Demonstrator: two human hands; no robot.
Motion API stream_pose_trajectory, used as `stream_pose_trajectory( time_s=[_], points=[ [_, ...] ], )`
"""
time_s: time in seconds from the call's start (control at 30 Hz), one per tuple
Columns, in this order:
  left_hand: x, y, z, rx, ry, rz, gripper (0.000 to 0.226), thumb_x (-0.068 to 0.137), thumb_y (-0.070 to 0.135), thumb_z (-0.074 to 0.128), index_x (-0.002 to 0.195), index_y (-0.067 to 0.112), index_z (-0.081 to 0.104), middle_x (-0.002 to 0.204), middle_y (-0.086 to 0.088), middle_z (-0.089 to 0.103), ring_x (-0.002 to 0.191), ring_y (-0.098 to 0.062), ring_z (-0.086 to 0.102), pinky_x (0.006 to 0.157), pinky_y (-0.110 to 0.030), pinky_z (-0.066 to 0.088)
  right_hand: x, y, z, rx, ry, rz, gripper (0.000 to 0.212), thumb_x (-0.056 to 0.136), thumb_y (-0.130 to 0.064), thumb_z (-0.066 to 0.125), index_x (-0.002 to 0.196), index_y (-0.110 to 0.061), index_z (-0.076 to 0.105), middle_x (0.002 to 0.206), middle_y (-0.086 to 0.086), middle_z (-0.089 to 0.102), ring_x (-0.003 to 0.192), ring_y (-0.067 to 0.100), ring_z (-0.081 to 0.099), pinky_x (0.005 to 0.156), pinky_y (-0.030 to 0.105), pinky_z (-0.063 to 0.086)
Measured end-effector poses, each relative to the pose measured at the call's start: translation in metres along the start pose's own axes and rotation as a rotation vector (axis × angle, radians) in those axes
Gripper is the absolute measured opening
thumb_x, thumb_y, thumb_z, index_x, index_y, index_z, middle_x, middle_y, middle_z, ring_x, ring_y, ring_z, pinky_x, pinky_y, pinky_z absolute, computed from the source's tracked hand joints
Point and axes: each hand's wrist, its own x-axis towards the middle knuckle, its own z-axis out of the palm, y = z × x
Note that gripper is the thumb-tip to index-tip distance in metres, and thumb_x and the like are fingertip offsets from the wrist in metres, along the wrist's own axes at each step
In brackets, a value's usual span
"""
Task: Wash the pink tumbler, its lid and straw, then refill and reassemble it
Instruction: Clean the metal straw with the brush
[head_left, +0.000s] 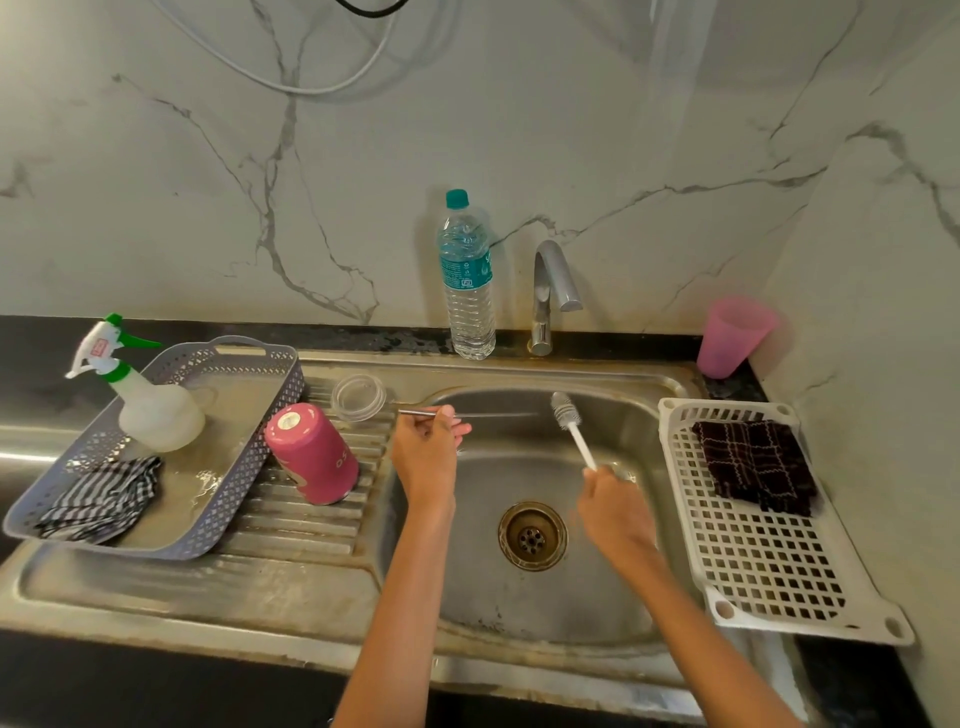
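Note:
The pink tumbler (312, 453) stands upside down on the ribbed drainboard, left of the sink basin (524, 587). Its clear lid (358, 397) lies flat just behind it. My left hand (425, 457) pinches a thin metal straw (415, 412) and holds it level over the basin's left edge. The straw's right part is blurred. My right hand (615, 506) grips the white handle of a small bristle brush (563, 410), whose head points up and left, a short gap from the straw's end.
A grey basket (249, 358) at left holds a spray bottle (150, 410) and a striped cloth (101, 501). A water bottle (467, 280) and the tap (551, 291) stand behind the basin. A white rack (753, 566) with a dark cloth (753, 465) and a pink cup (732, 335) are at right.

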Motion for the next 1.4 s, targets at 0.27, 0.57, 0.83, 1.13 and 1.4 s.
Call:
stream_pose_trajectory(
  time_s=[0.27, 0.57, 0.83, 1.13, 1.4],
  points=[
    [0.010, 0.004, -0.009, -0.036, 0.038, -0.014, 0.010, 0.097, 0.013, 0.060, 0.090, 0.017, 0.054, 0.089, -0.006, 0.066, 0.074, -0.015, 0.069, 0.076, -0.027, 0.057, -0.003, -0.020, 0.016, -0.027, -0.129, -0.028, 0.035, 0.104, -0.029, 0.030, 0.118, -0.011, 0.056, 0.094, 0.009, 0.066, 0.086, 0.028, 0.063, 0.069, 0.033, 0.046],
    [0.024, 0.013, -0.002, -0.038, -0.220, 0.019, 0.012, 0.104, 0.032, 0.043, 0.100, 0.022, 0.049, 0.076, 0.000, 0.068, 0.066, -0.014, 0.069, 0.073, -0.031, 0.058, -0.003, -0.010, 0.005, 0.110, -0.067, -0.088, 0.030, 0.104, -0.034, 0.029, 0.086, -0.018, 0.047, 0.064, -0.003, 0.052, 0.059, 0.015, 0.052, 0.051, 0.028, 0.033],
    [0.033, -0.017, 0.022, 0.390, -0.575, -0.029, 0.029, 0.105, 0.005, 0.036, 0.118, 0.011, 0.061, 0.082, 0.000, 0.052, 0.068, -0.007, 0.046, 0.058, -0.014, 0.042, -0.008, -0.003, -0.006, 0.066, 0.027, -0.170, 0.030, 0.103, -0.034, 0.030, 0.093, -0.014, 0.050, 0.059, -0.004, 0.050, 0.053, 0.015, 0.052, 0.052, 0.031, 0.042],
    [0.030, -0.029, 0.018, 0.454, -0.406, 0.031, 0.018, 0.096, 0.005, 0.058, 0.102, 0.012, 0.073, 0.082, 0.000, 0.070, 0.064, -0.007, 0.058, 0.063, -0.016, 0.047, 0.012, 0.002, -0.022, -0.149, 0.064, -0.102, 0.035, 0.104, -0.033, 0.024, 0.108, -0.011, 0.050, 0.078, 0.005, 0.064, 0.072, 0.025, 0.062, 0.059, 0.032, 0.042],
    [0.029, -0.028, 0.016, 0.546, -0.290, 0.144, 0.012, 0.090, 0.008, 0.066, 0.094, 0.014, 0.076, 0.082, 0.002, 0.073, 0.070, -0.009, 0.067, 0.079, -0.031, 0.058, 0.011, -0.004, -0.014, -0.114, 0.012, -0.090, 0.036, 0.104, -0.032, 0.027, 0.110, -0.011, 0.056, 0.091, 0.009, 0.068, 0.085, 0.028, 0.064, 0.068, 0.037, 0.049]
  ],
)
